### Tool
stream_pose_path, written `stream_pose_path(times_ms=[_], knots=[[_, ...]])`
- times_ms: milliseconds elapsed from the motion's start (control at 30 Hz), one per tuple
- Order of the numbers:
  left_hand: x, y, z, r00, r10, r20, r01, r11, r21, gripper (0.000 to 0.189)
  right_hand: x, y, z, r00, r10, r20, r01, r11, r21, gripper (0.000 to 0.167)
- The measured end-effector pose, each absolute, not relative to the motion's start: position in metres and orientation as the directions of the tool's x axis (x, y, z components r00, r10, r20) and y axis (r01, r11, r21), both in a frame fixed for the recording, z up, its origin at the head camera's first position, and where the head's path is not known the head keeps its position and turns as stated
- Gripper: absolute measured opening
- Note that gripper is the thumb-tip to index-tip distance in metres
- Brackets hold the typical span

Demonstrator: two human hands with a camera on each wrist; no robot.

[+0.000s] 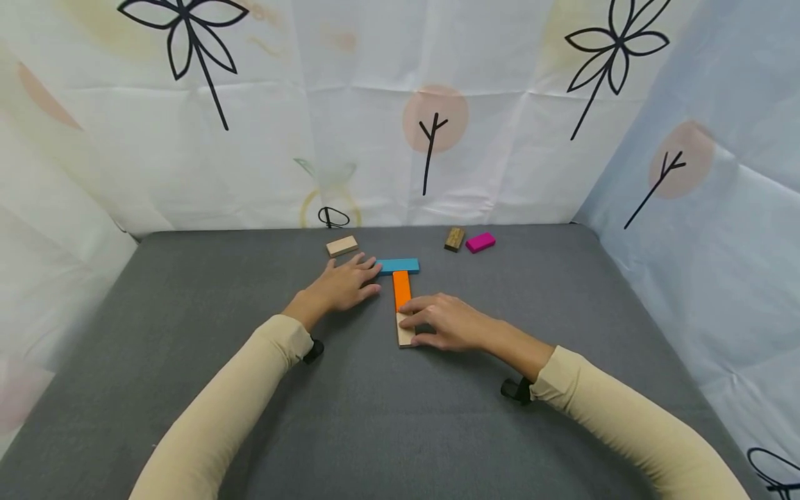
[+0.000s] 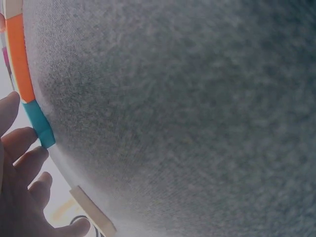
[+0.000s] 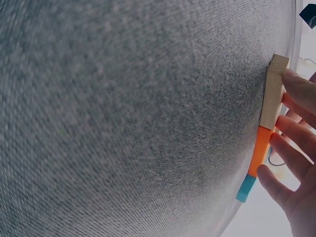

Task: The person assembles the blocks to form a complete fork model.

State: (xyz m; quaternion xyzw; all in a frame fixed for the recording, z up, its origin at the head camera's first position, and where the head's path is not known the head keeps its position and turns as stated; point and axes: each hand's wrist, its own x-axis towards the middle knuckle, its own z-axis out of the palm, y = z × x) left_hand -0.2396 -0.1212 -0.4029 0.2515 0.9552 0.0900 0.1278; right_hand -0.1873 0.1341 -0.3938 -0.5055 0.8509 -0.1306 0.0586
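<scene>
A blue block [image 1: 400, 266] lies crosswise, and an orange block [image 1: 403, 290] runs from its near side toward the person. End to end with the orange one lies a plain wooden block [image 1: 405, 335], so the three form a T. My right hand [image 1: 451, 322] holds the wooden block, its fingers reaching over the top and its thumb at the near right edge. My left hand [image 1: 345, 283] has its fingers spread, with fingertips at the left end of the blue block. In the left wrist view, those fingertips meet the blue block's end [image 2: 47, 137].
Another plain wooden block [image 1: 342, 246] lies just beyond the left hand. Farther right are a dark gold block [image 1: 455, 239] and a magenta block [image 1: 480, 242]. Patterned cloth walls [image 1: 375, 160] stand behind and beside the grey table [image 1: 400, 430].
</scene>
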Motion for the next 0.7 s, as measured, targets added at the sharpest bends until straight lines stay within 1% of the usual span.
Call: stream_pose_path(times_ms=[200,500,700], knots=[[-0.2399,-0.1160,-0.4035,-0.836,0.516,-0.187,0.464,0.847,0.261,0.060,-0.1875,0.1347,-0.3947,-0.490,-0.871,0.032,-0.840,0.462,-0.286,0.036],[-0.2402,-0.1159,-0.4047,-0.835,0.522,-0.175,0.470,0.842,0.264,0.060,-0.1883,0.1339,-0.3960,-0.505,-0.863,0.028,-0.826,0.473,-0.308,0.036],[-0.2405,-0.1158,-0.4033,-0.831,0.530,-0.171,0.477,0.836,0.271,0.060,-0.1886,0.1333,-0.3937,-0.504,-0.863,0.021,-0.824,0.473,-0.313,0.034]])
